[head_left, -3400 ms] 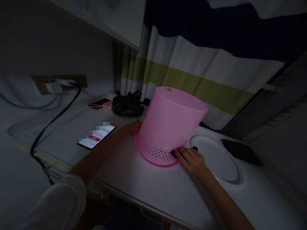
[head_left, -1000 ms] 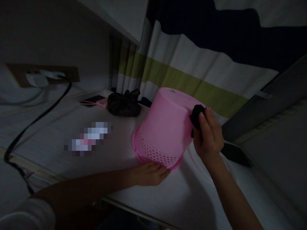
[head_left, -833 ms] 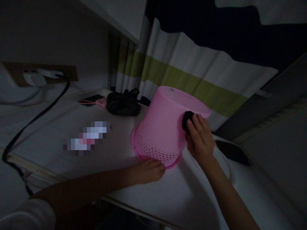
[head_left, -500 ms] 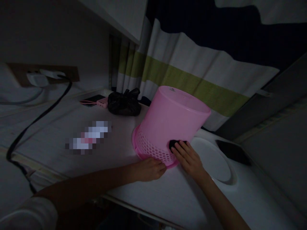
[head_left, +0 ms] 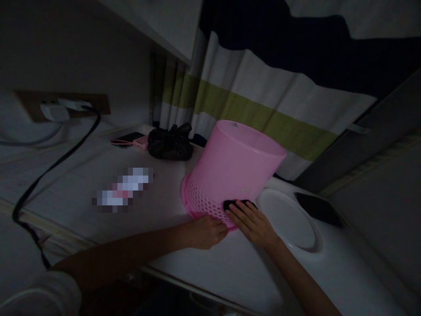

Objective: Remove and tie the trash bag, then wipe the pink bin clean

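A pink plastic bin (head_left: 240, 162) stands on the white table, leaning in view, with a band of round holes and a flared rim at its lower end. Whether its upper end is mouth or base I cannot tell. My left hand (head_left: 208, 231) is closed at the lower rim, gripping it near the table's front. My right hand (head_left: 253, 224) presses a black cloth (head_left: 232, 205) against the bin's side, just by the holes. The fingers lie close together over the cloth and hide part of it.
A round white lid-like piece (head_left: 289, 221) lies right of the bin, beside a dark flat panel (head_left: 319, 208). Behind are a black plastic bag (head_left: 171, 142), a pink power bank (head_left: 141, 141) and a striped curtain (head_left: 246, 105). A black cable (head_left: 55, 164) hangs at left.
My right hand has slid the black cloth a little down and left along the bin's side. My left hand stays at the rim. The view has shifted slightly.
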The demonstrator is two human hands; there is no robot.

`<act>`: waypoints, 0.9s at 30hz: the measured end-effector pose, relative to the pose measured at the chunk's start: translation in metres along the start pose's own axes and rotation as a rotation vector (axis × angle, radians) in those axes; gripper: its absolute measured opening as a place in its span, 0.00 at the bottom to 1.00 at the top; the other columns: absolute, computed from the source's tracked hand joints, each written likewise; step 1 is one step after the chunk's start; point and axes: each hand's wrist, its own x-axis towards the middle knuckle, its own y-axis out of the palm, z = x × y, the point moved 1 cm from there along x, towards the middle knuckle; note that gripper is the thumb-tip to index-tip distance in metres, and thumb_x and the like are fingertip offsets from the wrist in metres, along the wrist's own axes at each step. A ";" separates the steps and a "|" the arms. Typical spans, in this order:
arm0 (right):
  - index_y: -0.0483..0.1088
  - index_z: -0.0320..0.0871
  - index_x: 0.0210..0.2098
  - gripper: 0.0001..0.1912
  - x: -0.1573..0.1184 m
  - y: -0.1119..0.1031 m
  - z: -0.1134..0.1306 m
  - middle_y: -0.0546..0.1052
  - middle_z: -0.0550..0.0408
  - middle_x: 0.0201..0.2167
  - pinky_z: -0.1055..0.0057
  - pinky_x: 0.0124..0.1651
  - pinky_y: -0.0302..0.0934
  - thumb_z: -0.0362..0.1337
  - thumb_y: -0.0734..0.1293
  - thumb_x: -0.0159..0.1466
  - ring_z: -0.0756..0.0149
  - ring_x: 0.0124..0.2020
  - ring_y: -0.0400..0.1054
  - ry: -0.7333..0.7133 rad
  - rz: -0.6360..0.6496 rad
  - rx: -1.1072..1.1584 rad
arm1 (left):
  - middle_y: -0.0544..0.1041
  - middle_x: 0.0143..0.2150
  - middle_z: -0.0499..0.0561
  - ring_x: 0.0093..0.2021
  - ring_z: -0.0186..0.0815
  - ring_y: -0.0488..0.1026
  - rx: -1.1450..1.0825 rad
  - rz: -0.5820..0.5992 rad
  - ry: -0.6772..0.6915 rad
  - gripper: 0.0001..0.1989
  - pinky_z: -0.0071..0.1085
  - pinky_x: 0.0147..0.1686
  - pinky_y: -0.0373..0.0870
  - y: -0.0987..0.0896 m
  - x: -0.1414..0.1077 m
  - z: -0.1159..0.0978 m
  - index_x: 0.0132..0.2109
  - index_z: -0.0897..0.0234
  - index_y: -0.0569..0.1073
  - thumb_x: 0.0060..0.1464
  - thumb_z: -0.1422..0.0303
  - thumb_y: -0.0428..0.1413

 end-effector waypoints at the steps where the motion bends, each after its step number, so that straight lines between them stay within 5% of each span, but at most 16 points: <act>1: 0.64 0.37 0.54 0.19 0.004 -0.002 -0.004 0.61 0.50 0.59 0.57 0.64 0.48 0.26 0.54 0.65 0.58 0.62 0.51 0.009 -0.004 -0.010 | 0.74 0.36 0.56 0.33 0.36 0.71 0.005 0.007 -0.002 0.10 0.30 0.28 0.66 0.000 0.000 0.000 0.44 0.70 0.68 0.57 0.73 0.48; 9: 0.53 0.42 0.62 0.28 0.053 -0.029 -0.067 0.62 0.49 0.59 0.56 0.60 0.56 0.25 0.60 0.63 0.58 0.61 0.53 0.236 -0.272 -0.078 | 0.73 0.37 0.55 0.33 0.36 0.70 0.016 0.014 -0.018 0.09 0.32 0.26 0.64 -0.002 -0.001 -0.002 0.43 0.69 0.69 0.56 0.72 0.49; 14: 0.52 0.48 0.62 0.30 0.083 -0.038 -0.083 0.63 0.51 0.59 0.56 0.59 0.57 0.27 0.61 0.63 0.59 0.61 0.54 0.219 -0.301 -0.096 | 0.73 0.36 0.52 0.33 0.35 0.69 -0.023 0.026 -0.024 0.08 0.32 0.26 0.64 -0.003 -0.001 -0.001 0.41 0.68 0.69 0.55 0.72 0.50; 20: 0.58 0.43 0.59 0.25 0.083 -0.035 -0.071 0.67 0.50 0.56 0.57 0.60 0.54 0.27 0.60 0.63 0.59 0.61 0.54 0.156 -0.269 -0.142 | 0.73 0.36 0.52 0.32 0.35 0.69 0.007 0.024 -0.040 0.08 0.31 0.24 0.63 -0.003 0.000 -0.003 0.42 0.68 0.69 0.54 0.73 0.50; 27: 0.64 0.37 0.55 0.19 0.040 -0.014 -0.028 0.67 0.46 0.56 0.53 0.61 0.52 0.27 0.56 0.65 0.54 0.61 0.52 0.042 -0.099 -0.050 | 0.73 0.36 0.54 0.33 0.35 0.70 0.069 0.001 -0.054 0.08 0.30 0.25 0.63 0.002 0.001 -0.005 0.43 0.68 0.69 0.55 0.73 0.50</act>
